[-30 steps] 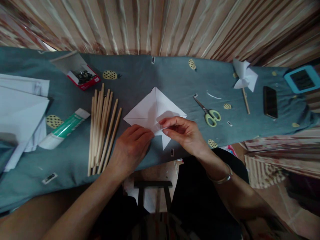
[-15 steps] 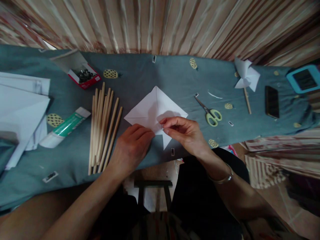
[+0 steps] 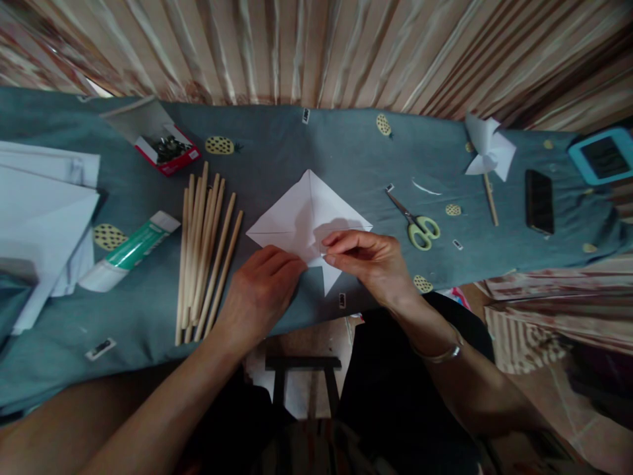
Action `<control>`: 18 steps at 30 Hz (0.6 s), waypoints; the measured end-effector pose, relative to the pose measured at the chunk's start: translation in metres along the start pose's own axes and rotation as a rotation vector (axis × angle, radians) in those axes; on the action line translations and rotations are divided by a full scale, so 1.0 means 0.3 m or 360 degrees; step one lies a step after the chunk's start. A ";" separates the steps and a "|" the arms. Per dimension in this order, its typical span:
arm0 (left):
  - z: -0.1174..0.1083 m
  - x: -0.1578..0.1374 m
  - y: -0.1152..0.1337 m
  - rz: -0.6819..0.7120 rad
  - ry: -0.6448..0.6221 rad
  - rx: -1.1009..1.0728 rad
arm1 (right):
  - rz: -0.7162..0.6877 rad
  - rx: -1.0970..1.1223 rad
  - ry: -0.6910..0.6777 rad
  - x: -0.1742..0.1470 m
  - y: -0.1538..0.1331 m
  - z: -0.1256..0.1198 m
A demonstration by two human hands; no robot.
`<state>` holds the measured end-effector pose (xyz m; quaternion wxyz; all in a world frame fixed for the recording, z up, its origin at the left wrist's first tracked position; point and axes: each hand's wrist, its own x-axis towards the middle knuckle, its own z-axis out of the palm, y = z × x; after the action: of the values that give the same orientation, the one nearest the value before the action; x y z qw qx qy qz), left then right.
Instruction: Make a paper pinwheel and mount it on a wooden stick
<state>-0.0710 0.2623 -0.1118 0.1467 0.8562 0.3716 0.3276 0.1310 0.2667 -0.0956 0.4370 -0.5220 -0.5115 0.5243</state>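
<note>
A white sheet of paper lies in front of me, turned like a diamond, with crossing lines or creases. Its lower part is cut, and one pointed flap sticks out toward me. My left hand is closed at the paper's lower left edge, fingers together and fingertips on the sheet. Over the lower right part, my right hand makes a pinch with thumb and index finger close to the middle. Whatever sits between those fingertips is too small to make out.
Left of the paper lie several wooden sticks, a green-and-white tube, an opened red box of small metal pieces and white sheets. On the right are scissors, a paper pinwheel, a phone and a blue-framed device.
My right hand has shifted very slightly to the right, its pinch still over the paper. The left hand keeps its place at the lower left edge.
</note>
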 end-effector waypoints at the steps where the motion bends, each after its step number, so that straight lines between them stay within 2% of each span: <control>1: 0.000 0.000 0.000 -0.0003 0.0001 0.0003 | 0.0011 0.0005 0.0010 0.001 0.000 0.000; 6: -0.001 0.005 -0.001 -0.0014 0.0030 0.0008 | -0.0015 -0.0091 0.0108 0.005 -0.002 -0.003; 10: -0.004 0.013 -0.003 -0.0032 0.0027 -0.0010 | -0.0112 -0.0389 0.0229 -0.003 -0.005 -0.011; 14: 0.000 0.014 -0.009 -0.0032 0.0073 -0.0013 | -0.0377 -0.0823 0.0207 -0.018 -0.006 -0.013; 18: 0.010 0.008 -0.017 -0.0022 0.0123 -0.0021 | -0.0646 -0.1096 0.0118 -0.029 0.008 -0.006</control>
<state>-0.0706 0.2677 -0.1154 0.1401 0.8392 0.3809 0.3619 0.1335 0.2581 -0.0968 0.3493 -0.5450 -0.7339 0.2059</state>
